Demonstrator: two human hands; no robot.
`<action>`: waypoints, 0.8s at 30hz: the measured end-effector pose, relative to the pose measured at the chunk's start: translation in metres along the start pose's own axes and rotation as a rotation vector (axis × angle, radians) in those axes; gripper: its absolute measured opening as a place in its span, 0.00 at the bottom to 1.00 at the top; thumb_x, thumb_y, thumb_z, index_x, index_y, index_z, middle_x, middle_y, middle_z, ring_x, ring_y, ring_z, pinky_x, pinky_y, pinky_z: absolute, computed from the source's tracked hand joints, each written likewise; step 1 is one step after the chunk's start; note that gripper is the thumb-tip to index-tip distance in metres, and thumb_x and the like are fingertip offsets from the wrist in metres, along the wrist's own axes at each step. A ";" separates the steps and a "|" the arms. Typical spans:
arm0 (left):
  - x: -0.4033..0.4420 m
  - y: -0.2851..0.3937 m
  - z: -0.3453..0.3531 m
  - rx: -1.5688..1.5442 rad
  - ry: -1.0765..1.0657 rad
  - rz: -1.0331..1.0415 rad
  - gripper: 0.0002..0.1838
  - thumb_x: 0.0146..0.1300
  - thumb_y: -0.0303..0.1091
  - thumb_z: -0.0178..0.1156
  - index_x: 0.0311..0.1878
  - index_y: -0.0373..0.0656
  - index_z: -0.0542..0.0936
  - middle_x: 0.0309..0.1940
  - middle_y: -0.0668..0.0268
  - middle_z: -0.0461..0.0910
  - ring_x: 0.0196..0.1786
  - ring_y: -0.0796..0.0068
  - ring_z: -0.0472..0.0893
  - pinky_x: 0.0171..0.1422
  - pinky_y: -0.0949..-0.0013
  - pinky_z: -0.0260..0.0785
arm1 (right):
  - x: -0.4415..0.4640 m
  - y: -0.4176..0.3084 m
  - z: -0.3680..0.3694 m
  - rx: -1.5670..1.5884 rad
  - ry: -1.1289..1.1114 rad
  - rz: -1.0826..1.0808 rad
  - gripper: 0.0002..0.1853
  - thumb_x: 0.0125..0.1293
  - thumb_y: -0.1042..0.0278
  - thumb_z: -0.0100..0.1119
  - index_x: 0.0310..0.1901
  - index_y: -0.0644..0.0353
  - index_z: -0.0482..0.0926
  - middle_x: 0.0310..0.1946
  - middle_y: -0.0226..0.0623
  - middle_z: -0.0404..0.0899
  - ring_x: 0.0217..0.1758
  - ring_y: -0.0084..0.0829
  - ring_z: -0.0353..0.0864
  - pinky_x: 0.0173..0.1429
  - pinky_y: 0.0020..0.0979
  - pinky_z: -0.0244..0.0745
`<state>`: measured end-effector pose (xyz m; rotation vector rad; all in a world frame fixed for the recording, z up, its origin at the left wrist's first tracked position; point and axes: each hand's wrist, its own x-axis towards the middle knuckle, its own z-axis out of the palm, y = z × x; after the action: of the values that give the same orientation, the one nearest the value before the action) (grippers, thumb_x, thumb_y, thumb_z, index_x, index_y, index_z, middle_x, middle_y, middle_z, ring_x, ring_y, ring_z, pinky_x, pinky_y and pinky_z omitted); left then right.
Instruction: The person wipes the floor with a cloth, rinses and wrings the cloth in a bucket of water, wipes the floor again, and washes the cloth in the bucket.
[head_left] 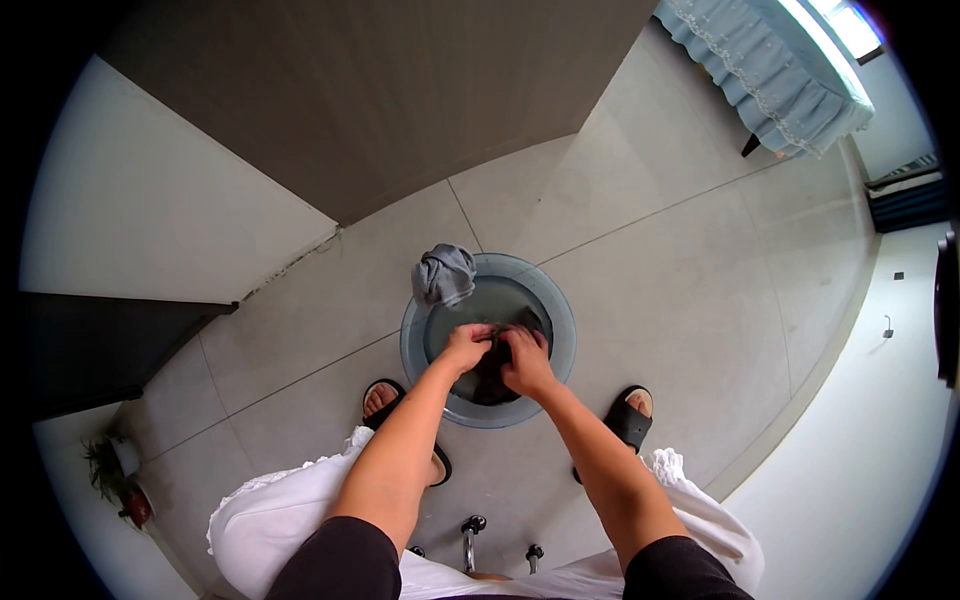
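A round grey-blue basin (566, 330) of cloudy water stands on the floor between my feet. My left hand (470, 346) is inside the rim, its fingers closed on a dark wet cloth (492, 382). Close beside it, my right hand (526, 358) grips the same cloth with bent fingers. Part of the cloth lies under the water, and the hands hide some of it, so its kind does not show. A crumpled grey cloth (444, 276) hangs over the basin's far left rim.
Black sandals (628, 420) are on my feet on either side of the basin. Metal legs with black caps (470, 538) show below me. A brown panel (380, 90) stands ahead, a skirted light-blue piece of furniture (770, 90) far right, a potted plant (115, 470) at lower left.
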<state>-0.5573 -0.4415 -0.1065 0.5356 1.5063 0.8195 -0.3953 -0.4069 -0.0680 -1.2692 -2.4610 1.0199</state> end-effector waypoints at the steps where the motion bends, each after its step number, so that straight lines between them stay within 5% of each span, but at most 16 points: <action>1: -0.003 0.000 -0.001 -0.003 0.023 -0.001 0.17 0.56 0.22 0.64 0.51 0.36 0.80 0.45 0.62 0.82 0.47 0.75 0.80 0.53 0.74 0.70 | 0.003 -0.007 -0.003 0.019 0.018 0.118 0.23 0.45 0.68 0.67 0.47 0.57 0.75 0.55 0.40 0.74 0.65 0.42 0.66 0.65 0.51 0.56; 3: -0.013 0.005 -0.006 0.057 0.181 -0.003 0.13 0.56 0.23 0.65 0.45 0.38 0.81 0.39 0.66 0.83 0.41 0.77 0.80 0.49 0.75 0.71 | 0.011 -0.026 -0.014 0.059 0.054 0.357 0.24 0.44 0.69 0.66 0.47 0.58 0.75 0.50 0.39 0.76 0.62 0.41 0.68 0.63 0.48 0.57; 10: -0.030 0.012 -0.006 -0.415 0.485 -0.105 0.07 0.56 0.30 0.69 0.35 0.41 0.81 0.30 0.72 0.82 0.32 0.83 0.79 0.38 0.80 0.71 | 0.000 -0.014 -0.011 -0.100 0.140 0.138 0.14 0.45 0.73 0.63 0.38 0.56 0.77 0.40 0.34 0.77 0.52 0.40 0.73 0.61 0.42 0.60; 16: -0.032 0.007 0.000 -0.716 0.462 -0.118 0.07 0.65 0.34 0.62 0.43 0.43 0.80 0.37 0.70 0.83 0.39 0.82 0.81 0.41 0.80 0.72 | -0.010 -0.022 -0.026 -0.041 0.204 0.128 0.07 0.48 0.72 0.64 0.31 0.55 0.79 0.39 0.33 0.78 0.50 0.40 0.74 0.59 0.40 0.61; 24: -0.026 0.007 0.005 -0.322 0.187 0.026 0.16 0.68 0.33 0.57 0.56 0.41 0.77 0.44 0.69 0.82 0.43 0.82 0.79 0.45 0.79 0.69 | 0.018 -0.028 -0.032 -0.030 0.027 0.057 0.06 0.52 0.66 0.66 0.30 0.56 0.82 0.30 0.31 0.80 0.40 0.38 0.79 0.51 0.36 0.69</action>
<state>-0.5502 -0.4560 -0.0841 0.2441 1.4984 1.1323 -0.4101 -0.3885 -0.0279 -1.3603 -2.4426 0.9757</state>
